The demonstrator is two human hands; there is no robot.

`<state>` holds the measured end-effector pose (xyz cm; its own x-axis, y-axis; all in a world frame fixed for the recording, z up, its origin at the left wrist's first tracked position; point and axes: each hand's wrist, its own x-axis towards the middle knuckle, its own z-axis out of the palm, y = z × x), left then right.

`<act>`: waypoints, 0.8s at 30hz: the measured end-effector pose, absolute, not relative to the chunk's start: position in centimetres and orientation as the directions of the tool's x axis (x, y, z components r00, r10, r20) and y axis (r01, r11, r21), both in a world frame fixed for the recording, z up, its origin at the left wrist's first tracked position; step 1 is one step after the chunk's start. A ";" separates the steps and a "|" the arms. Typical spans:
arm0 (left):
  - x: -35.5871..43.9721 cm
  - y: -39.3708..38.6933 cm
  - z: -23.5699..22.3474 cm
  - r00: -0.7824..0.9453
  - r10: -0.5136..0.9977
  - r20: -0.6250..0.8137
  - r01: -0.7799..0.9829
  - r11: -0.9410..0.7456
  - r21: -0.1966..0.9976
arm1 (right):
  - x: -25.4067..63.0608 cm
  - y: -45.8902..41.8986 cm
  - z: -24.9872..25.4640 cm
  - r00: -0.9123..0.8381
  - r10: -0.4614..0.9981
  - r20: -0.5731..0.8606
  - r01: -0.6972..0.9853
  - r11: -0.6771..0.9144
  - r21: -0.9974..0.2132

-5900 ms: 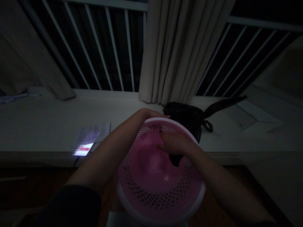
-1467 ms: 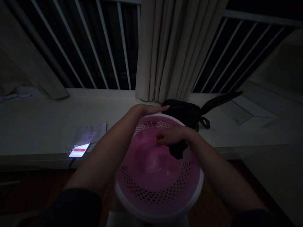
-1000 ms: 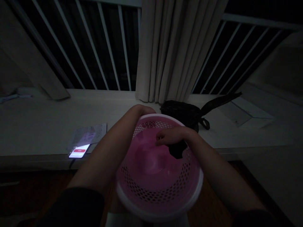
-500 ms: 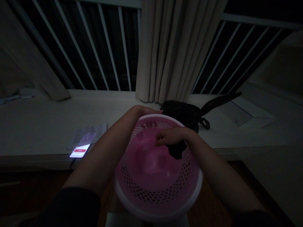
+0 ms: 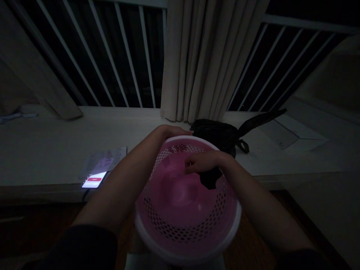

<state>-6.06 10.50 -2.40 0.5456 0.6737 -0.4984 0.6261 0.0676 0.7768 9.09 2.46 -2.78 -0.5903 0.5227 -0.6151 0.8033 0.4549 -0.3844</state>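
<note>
A round pink plastic basket (image 5: 180,219) with perforated sides and a pale rim stands tilted in front of me, its opening toward the camera. My left hand (image 5: 177,130) rests along the far outer rim and grips it, its fingers partly hidden behind. Inside the basket is my right hand (image 5: 200,162), fingers curled closed. A limp black piece (image 5: 210,179), like thin plastic or cloth, hangs from under that palm; its kind is hard to make out in the dark. Right behind the basket lies a black plastic bag (image 5: 215,129) with its handles sticking up.
A pale ledge (image 5: 50,150) runs along the window. On it lie a lit phone (image 5: 94,180), a sheet of paper (image 5: 115,155) and, at right, a white box (image 5: 300,137). Curtains (image 5: 194,60) hang before white bars (image 5: 128,56). Wooden floor (image 5: 253,240) shows below.
</note>
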 end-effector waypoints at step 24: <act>-6.0 9.8 -2.1 0.643 0.368 -0.672 0.605 0.294 0.740 | 9.0 2.4 -3.0 -0.610 0.517 -0.600 0.787 0.485 -0.382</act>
